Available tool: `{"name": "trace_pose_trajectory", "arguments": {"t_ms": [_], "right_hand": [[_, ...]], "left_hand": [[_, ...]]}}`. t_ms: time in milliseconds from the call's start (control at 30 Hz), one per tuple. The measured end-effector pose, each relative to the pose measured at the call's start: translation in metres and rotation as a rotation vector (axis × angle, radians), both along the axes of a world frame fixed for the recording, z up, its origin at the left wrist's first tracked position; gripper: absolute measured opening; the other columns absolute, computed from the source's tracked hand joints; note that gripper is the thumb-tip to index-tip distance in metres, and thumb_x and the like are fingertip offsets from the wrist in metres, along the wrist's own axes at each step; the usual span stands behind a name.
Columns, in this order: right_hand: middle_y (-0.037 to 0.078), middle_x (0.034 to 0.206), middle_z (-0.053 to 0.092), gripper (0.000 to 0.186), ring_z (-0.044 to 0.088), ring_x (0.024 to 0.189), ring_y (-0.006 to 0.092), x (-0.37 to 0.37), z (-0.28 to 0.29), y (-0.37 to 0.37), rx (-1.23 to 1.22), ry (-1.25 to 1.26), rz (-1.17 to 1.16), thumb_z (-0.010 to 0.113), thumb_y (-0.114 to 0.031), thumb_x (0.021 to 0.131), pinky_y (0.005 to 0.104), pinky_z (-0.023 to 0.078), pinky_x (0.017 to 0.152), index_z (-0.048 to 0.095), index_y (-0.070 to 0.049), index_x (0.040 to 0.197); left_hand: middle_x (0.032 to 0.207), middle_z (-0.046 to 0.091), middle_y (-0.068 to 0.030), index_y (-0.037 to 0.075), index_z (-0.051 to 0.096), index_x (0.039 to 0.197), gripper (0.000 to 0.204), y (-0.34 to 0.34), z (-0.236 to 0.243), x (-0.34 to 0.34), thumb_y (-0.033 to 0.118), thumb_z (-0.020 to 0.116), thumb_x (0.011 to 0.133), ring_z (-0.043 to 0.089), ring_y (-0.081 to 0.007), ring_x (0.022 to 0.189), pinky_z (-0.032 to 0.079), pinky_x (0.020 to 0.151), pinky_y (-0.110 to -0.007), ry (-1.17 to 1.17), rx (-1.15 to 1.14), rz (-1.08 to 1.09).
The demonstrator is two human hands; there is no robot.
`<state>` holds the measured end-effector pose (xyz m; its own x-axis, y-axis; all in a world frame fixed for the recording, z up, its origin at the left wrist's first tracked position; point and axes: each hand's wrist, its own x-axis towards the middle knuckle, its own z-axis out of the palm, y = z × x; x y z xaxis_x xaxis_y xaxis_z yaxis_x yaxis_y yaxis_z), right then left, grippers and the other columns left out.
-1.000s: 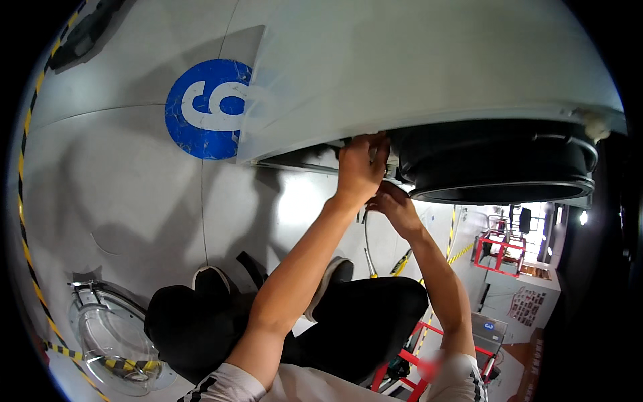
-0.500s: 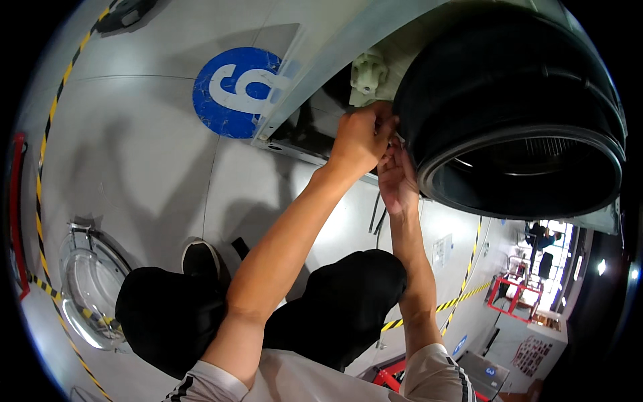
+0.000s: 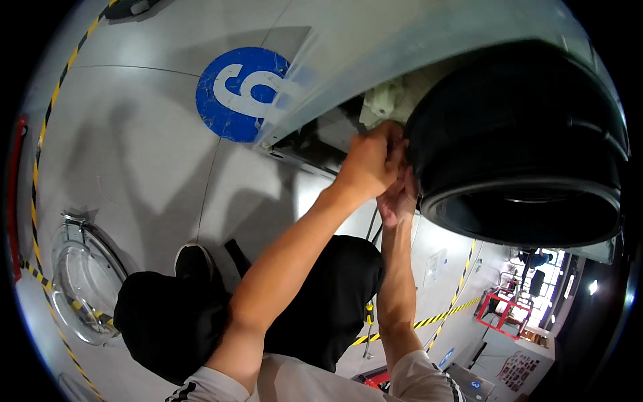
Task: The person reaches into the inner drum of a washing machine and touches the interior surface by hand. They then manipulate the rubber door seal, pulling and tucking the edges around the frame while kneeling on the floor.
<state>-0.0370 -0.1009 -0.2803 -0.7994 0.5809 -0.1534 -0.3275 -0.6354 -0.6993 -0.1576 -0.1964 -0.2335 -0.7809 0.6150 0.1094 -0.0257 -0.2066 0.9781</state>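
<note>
A large black rubber door gasket (image 3: pixel 512 134) bulges from the front opening of a white washing machine cabinet (image 3: pixel 375 60). At the gasket's left side, low down, my left hand (image 3: pixel 370 164) has its fingers closed in a pinch. My right hand (image 3: pixel 400 201) comes from below, fingers curled up against the left hand's fingertips and close to the rubber. Whatever lies between the fingers is hidden. Just beyond my left hand, a pale plastic part (image 3: pixel 383 104) shows inside the cabinet.
A round glass washer door (image 3: pixel 84 285) lies on the floor at the left. A screwdriver with a yellow handle (image 3: pixel 369 313) is beside my right knee. Yellow-black tape (image 3: pixel 48 127) and a blue floor disc (image 3: pixel 234 94) mark the floor. A red frame (image 3: pixel 504 313) stands behind, at right.
The view has tilted, so the gasket and both hands sit lower in the picture. My hands stay together by the gasket's edge. The screwdriver has come into sight.
</note>
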Motion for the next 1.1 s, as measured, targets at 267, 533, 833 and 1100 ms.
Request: {"name": "trace_pose_trajectory", "arguments": {"t_ms": [267,533,833,1100], "right_hand": [[0.005,0.129,0.051,0.047,0.049,0.116,0.0168,-0.005,-0.003,0.007,0.155,-0.140,-0.069,0.056,-0.029,0.092,0.0302,0.040,0.097,0.043,-0.009,0.133],[0.009,0.133,0.047,0.056,0.049,0.118,0.0186,0.004,-0.006,-0.001,-0.034,-0.101,-0.097,0.056,-0.031,0.089,0.0272,0.043,0.095,0.039,-0.004,0.135],[0.007,0.130,0.050,0.051,0.048,0.120,0.0200,-0.007,0.009,0.001,0.156,-0.229,-0.151,0.062,-0.028,0.086,0.0358,0.039,0.101,0.046,-0.009,0.131],[0.002,0.112,0.059,0.037,0.056,0.097,0.0131,0.020,0.015,0.022,0.437,-0.399,-0.051,0.059,-0.027,0.090,0.0300,0.045,0.086,0.053,-0.009,0.121]], "left_hand": [[0.084,0.063,-0.0167,0.001,0.055,0.097,0.017,0.004,-0.004,0.002,0.004,0.058,0.081,0.064,-0.0339,0.076,0.050,0.069,-0.036,-0.015,0.029,0.010],[0.080,0.061,-0.0191,0.002,0.057,0.093,0.019,0.009,-0.004,0.007,0.006,0.063,0.076,0.059,-0.0389,0.075,0.049,0.065,-0.043,0.114,-0.020,0.077],[0.081,0.064,-0.0202,0.001,0.060,0.094,0.015,0.016,0.001,0.008,0.007,0.061,0.081,0.064,-0.0359,0.074,0.052,0.064,-0.039,-0.018,-0.016,0.143],[0.092,0.066,-0.0147,0.000,0.064,0.103,0.019,0.016,0.003,0.037,0.001,0.058,0.085,0.068,-0.0237,0.079,0.052,0.064,-0.031,-0.203,0.221,0.273]]}}
